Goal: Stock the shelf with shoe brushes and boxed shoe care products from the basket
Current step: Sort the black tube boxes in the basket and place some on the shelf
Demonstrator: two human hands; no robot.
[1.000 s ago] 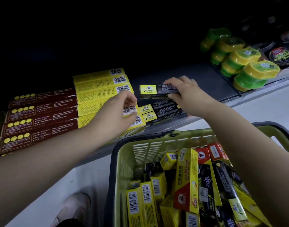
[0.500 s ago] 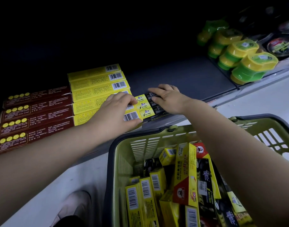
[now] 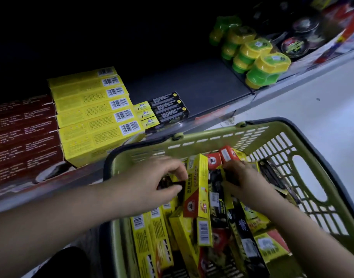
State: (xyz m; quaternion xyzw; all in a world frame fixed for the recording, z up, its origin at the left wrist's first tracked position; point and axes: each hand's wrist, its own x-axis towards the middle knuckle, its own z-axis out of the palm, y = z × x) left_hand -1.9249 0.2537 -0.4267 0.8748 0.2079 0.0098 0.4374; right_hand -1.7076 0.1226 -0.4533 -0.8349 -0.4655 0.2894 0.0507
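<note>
- Both hands have been drawn back from the shelf (image 3: 192,87) and lowered into the green basket (image 3: 212,138) at the lower centre of the frame.
- A dark item (image 3: 169,182) is pinched between the thumb and curled fingers of the left hand (image 3: 150,183), just left of an upright yellow-and-red box (image 3: 198,187).
- The fingers of the right hand (image 3: 246,185) are curled among the boxes to the right of it; whether anything is gripped cannot be told.
- Three black-and-yellow boxes (image 3: 164,111) are left on the shelf, touching the row of yellow boxes (image 3: 91,109).
</note>
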